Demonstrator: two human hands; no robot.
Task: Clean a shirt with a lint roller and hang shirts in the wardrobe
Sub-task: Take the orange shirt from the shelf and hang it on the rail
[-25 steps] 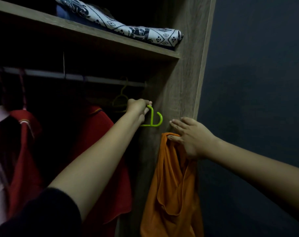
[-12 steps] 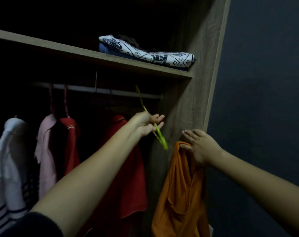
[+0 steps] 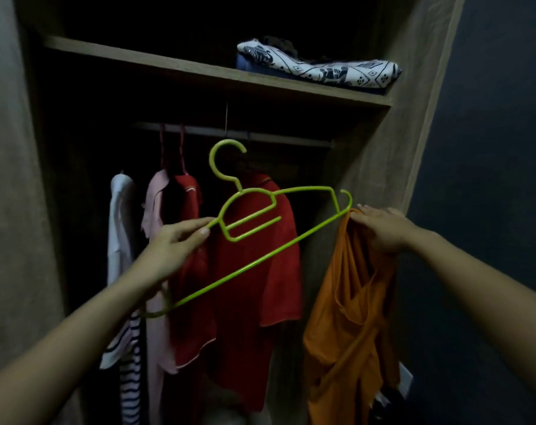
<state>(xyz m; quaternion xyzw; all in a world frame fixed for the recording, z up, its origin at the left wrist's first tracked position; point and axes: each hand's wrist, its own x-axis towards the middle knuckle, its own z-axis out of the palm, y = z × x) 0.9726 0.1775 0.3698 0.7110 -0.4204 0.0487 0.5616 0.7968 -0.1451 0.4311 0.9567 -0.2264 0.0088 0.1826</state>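
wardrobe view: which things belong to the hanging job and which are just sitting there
In the job: green hanger, pinched by left hand; orange shirt, gripped by right hand; rail.
Just there: red shirts, pink shirt, striped shirt, folded cloth on shelf.

One camera sits on the person's head. It looks forward into the open wardrobe (image 3: 383, 167) from close up. Both arms come in from the bottom corners and reach toward the middle of the picture. There the left hand (image 3: 174, 243) pinches a green hanger (image 3: 260, 259). The right hand (image 3: 383, 228) holds an orange shirt (image 3: 352, 317) to the right of that grip. The shelf (image 3: 199, 70) is high above the grip, and the hanging rail (image 3: 275, 138) lies between them. The wide picture bends at its edges, so the wardrobe sides lean.
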